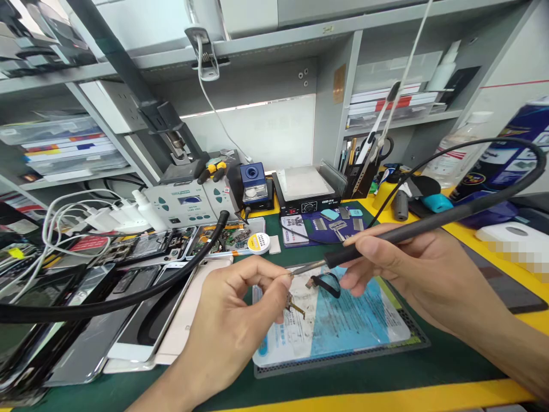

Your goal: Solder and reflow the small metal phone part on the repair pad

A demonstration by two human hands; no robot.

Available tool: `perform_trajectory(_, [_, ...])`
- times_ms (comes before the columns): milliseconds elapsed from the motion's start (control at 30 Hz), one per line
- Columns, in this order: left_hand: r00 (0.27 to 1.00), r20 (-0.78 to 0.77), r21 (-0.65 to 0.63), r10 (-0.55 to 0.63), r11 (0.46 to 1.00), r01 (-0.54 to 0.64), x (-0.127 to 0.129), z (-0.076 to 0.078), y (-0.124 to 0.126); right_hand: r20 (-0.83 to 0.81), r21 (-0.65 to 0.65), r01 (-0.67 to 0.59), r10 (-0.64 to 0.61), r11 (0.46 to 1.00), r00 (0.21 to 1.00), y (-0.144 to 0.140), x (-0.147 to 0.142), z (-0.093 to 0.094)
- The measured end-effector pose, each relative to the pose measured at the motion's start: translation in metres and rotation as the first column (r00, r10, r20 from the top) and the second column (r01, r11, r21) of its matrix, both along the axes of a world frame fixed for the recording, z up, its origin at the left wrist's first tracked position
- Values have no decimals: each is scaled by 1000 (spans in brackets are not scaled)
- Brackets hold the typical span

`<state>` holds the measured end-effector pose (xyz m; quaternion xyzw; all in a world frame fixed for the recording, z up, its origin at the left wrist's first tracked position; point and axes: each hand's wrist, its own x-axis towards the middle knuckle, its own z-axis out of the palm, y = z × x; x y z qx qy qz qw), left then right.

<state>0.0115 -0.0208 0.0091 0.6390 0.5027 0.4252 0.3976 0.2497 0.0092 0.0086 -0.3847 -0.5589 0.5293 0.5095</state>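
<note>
My right hand (412, 274) is closed around the black handle of a soldering iron (377, 239), whose metal tip points left. Between the thumb and fingers of my left hand (244, 312) is a small gold-brown flex cable (297, 309), partly hidden by the fingers. The iron's tip reaches the left fingertips; whether it touches the cable I cannot tell. Below both hands lies a blue and white work pad (355, 329). On it, between the hands, rests a black looped flex cable (329, 285) with a brownish end.
Several phones (150, 320) lie at the left, with a thick black hose (180, 274) arching over them. Behind stand a grey hot-air station (189, 200), a blue soldering-iron stand (256, 186) and a hot plate (306, 189). The iron's cord (476, 140) loops at the right near bottles.
</note>
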Motion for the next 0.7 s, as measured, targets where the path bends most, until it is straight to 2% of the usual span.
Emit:
perform_trajectory(133, [1000,17,23,8,1000,-8,2,1,0,-31,4,-50,50,999,998,1,3,-3])
perform_trajectory(267, [998,57,13,25,1000,-25,4,2,-1,-127,-39,-114,108,993,986,1,1,2])
perform_trajectory(433, [996,89,-10,-6,1000,7,3,3,1,-191,-64,-155,140,986,972,3,-2,6])
perform_trajectory(700, [985,167,-150,-51,986,77,-2,1,2,-184,-115,-143,120,983,976,2,-1,7])
